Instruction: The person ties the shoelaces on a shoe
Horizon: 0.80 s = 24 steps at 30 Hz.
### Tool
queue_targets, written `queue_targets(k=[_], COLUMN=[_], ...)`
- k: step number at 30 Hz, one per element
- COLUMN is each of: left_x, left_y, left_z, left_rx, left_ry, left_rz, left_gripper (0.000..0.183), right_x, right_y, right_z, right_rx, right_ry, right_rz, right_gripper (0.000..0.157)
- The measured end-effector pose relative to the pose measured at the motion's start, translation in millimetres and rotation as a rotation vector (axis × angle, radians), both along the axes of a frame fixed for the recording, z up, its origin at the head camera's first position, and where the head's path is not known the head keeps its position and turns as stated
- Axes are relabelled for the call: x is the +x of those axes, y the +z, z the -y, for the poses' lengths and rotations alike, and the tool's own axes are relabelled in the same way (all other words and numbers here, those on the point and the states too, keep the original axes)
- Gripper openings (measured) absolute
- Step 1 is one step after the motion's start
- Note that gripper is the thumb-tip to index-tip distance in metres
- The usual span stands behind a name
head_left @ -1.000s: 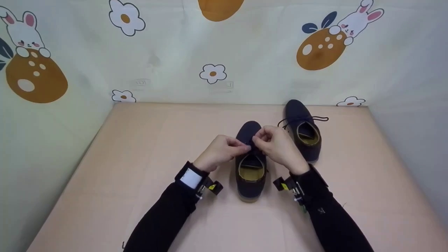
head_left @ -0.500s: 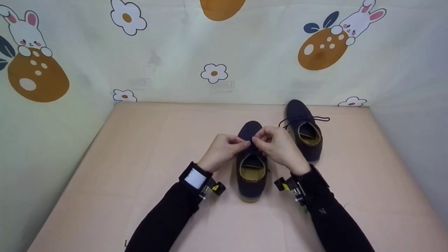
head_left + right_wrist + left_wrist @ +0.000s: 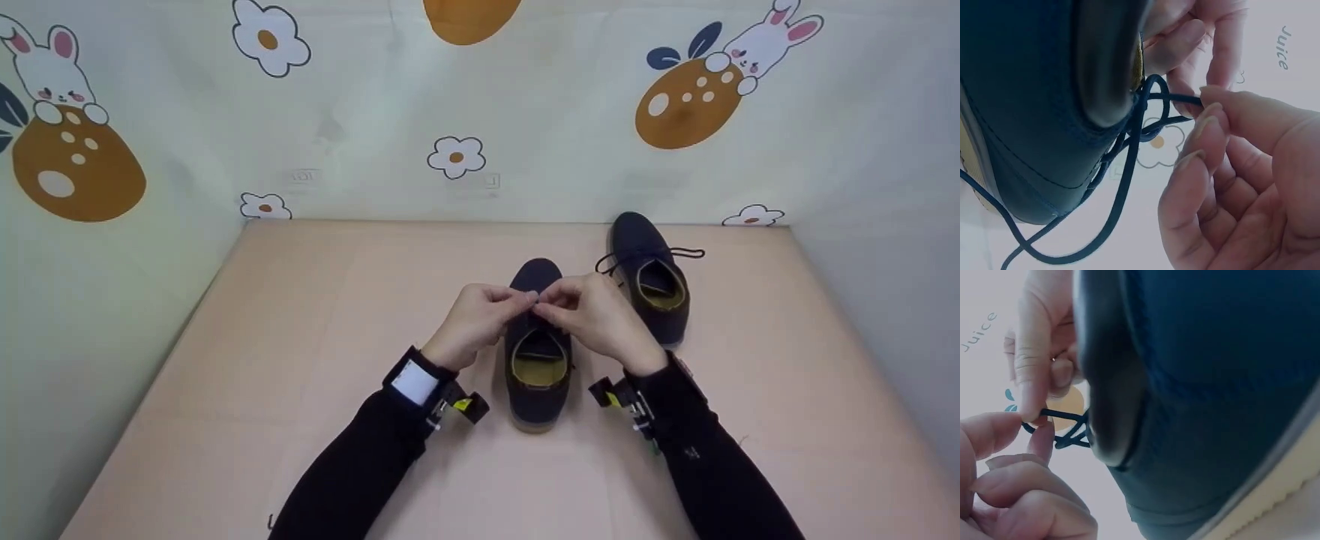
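Note:
A dark navy shoe stands on the table, its toe pointing away from me. Over its lacing, my left hand and right hand meet fingertip to fingertip. Seen from the left wrist, a stretch of dark shoelace runs from the shoe to the thumb and finger of each hand. In the right wrist view, the right hand pinches the lace's taut part, while a long slack loop of the shoelace hangs down beside the shoe.
A matching second shoe stands behind and to the right, its laces spread to both sides. A patterned cloth wall closes off the table's back edge. Both wrists carry small cameras, close to the table on either side of the shoe.
My left fingers have shifted slightly towards the shoe's toe, and the fingertips of both hands have come together from a small gap. Both shoes have stayed in place.

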<state>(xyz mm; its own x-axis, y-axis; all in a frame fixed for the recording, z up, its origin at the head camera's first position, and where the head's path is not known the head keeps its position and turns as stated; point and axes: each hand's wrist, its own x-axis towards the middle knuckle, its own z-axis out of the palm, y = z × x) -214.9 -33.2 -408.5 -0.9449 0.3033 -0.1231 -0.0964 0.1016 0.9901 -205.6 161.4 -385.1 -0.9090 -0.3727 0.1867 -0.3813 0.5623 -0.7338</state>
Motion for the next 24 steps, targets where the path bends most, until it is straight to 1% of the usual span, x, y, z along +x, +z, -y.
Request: queue_targets(k=[2,4,6,9,10,13,15,18,21,24], left_x=[-0.3,-1.3,-1.8,-1.6,-1.4,-0.6,-0.3,0.3,0.7,1.3], left_y=[0.5,-0.1,-0.3,-0.2,0.2,0.6,0.8,1.8,3.0,4.0], left_z=[0,1,1,3,3,5,5,4,4,3], left_rx=[-0.001,-0.030,-0.093,-0.216,-0.254,-0.343,-0.370,-0.393,-0.412,-0.442], left_ry=[0.003,0.011,0.018,0.018,0.017,0.022,0.023,0.027,0.035,0.046], left_rz=[-0.003,-0.045,-0.113,-0.221,-0.248,-0.312,-0.334,-0.364,-0.390,-0.419], left_gripper=[0.020,0.017,0.015,0.013,0.013,0.012,0.012,0.011,0.011,0.011], right_x=[-0.6,-1.3,-3.3,-7.1,-8.5,-11.5,-12.3,-12.8,-12.9,-12.8], right_y=[1.4,3.0,3.1,-0.9,-2.9,-7.8,-8.1,-6.2,-4.3,-4.6], right_z=[-3,-9,-19,-31,-33,-36,-36,-37,-36,-33], right_rx=[0.024,0.081,0.146,0.257,0.283,0.317,0.319,0.289,0.218,0.140], right_ry=[0.029,0.045,0.062,0.085,0.096,0.123,0.127,0.131,0.118,0.080], right_rz=[-0.003,-0.031,-0.059,-0.087,-0.087,-0.068,-0.064,-0.065,-0.071,-0.087], right_gripper=[0.008,0.007,0.009,0.012,0.012,0.007,0.006,0.007,0.005,0.006])
